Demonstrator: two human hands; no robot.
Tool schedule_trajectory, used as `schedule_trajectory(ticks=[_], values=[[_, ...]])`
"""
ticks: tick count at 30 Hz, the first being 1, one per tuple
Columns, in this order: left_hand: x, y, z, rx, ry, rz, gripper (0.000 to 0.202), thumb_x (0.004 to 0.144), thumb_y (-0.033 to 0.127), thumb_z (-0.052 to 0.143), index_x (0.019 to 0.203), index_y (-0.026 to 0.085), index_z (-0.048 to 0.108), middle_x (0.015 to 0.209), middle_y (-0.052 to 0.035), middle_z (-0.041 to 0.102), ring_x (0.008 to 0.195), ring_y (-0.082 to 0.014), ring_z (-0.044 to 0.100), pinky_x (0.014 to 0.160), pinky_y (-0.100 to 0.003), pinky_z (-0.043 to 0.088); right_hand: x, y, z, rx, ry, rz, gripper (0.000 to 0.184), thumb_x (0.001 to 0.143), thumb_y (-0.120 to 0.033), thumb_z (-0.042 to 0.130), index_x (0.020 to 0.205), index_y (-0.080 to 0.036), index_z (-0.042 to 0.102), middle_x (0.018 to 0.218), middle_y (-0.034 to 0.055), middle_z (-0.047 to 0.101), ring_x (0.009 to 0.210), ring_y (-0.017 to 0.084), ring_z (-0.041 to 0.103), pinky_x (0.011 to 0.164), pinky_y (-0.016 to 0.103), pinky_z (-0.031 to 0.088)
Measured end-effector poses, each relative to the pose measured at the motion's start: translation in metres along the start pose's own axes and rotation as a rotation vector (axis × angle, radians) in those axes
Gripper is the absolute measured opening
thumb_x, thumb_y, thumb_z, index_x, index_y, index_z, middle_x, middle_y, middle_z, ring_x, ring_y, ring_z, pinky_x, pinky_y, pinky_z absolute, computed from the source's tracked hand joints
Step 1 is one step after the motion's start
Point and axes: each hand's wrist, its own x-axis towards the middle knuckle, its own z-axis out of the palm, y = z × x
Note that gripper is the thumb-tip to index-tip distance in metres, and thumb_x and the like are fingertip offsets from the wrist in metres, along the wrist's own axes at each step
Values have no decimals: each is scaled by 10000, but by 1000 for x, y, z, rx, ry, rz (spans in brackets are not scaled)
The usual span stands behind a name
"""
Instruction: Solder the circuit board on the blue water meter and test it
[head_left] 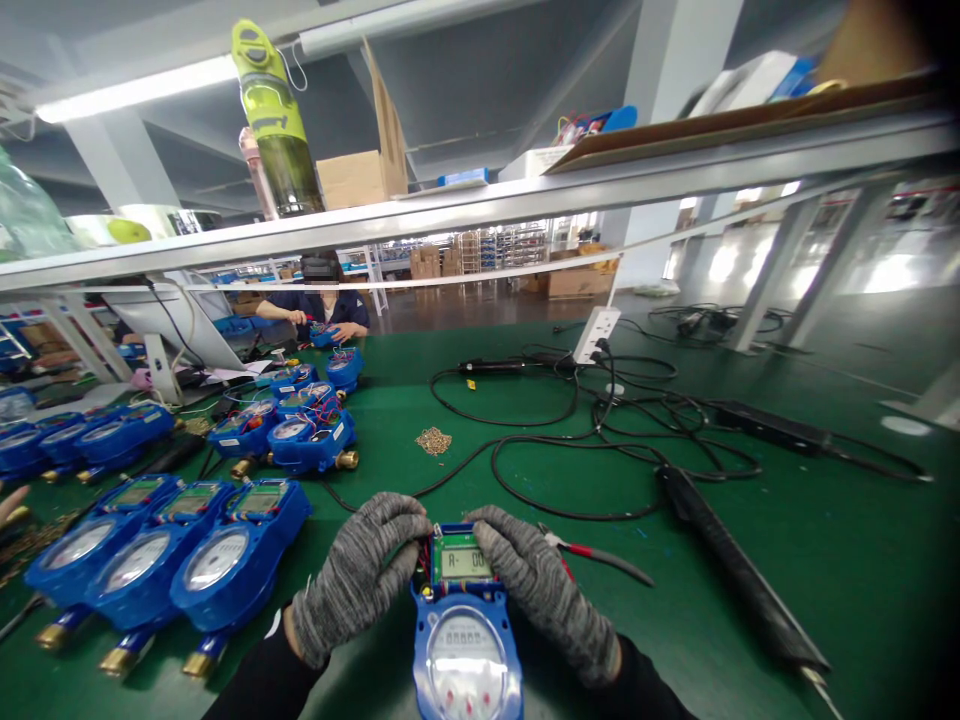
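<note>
A blue water meter (pixel 465 665) lies in front of me, its round clear dial toward me. At its far end sits a green circuit board (pixel 455 541) with a lit display (pixel 463 562) reading "A-" and zeros. My left hand (pixel 364 565), in a grey knitted glove, has its fingers bent against the board's left edge, near some thin wires. On the opposite edge rest the curled fingers of my gloved right hand (pixel 536 580). Both hands grip the meter's upper end between them. Red-handled pliers (pixel 592 553) lie just beyond my right hand.
Several blue meters (pixel 217 560) stand at left, with more meters (pixel 307 430) behind. Small screws (pixel 433 440) form a pile mid-table. Black cables (pixel 555 440), a power strip (pixel 598 335) and a long black power tool (pixel 735 560) spread rightward. A shelf (pixel 480 205) crosses overhead; a co-worker (pixel 322 305) sits opposite.
</note>
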Motion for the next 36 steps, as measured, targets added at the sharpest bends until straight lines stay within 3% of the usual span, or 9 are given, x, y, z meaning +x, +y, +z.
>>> schedule_trajectory(ticks=[15,21,26,31,36], values=[[-9,-1,10,-54,32,-85,285,974,143,531,1237,250,555,1255,-71,636,1217,-166,602,1070,-332,548,-1,-2,-2,69,-6,24,377,1027,-526,475,1007,-232,711,972,83,701,929,296,659,805,381,574],[-12,-4,12,42,46,-95,433,975,158,537,1391,272,490,1344,-69,614,1286,-171,571,1133,-345,502,0,-4,-2,83,-8,18,344,1031,-493,473,1029,-234,700,1005,76,704,951,286,661,815,370,574],[-10,-3,11,-80,55,-137,291,967,159,575,1224,296,589,1285,-39,612,1225,-146,586,1065,-308,541,-1,7,1,71,-13,4,379,1041,-507,466,1040,-216,710,1036,82,703,977,285,658,810,368,565],[-9,-1,11,-96,28,-151,300,977,158,550,1245,293,557,1303,-54,603,1245,-170,573,1080,-367,531,-1,9,2,67,-6,6,379,1039,-516,473,1050,-218,707,1046,82,703,972,288,663,802,375,565],[-8,-2,9,-119,23,-109,320,974,133,536,1252,292,554,1299,-53,600,1245,-168,567,1081,-351,522,-2,6,1,72,-6,7,380,1044,-522,470,1047,-223,705,1044,85,705,990,289,660,802,374,569]])
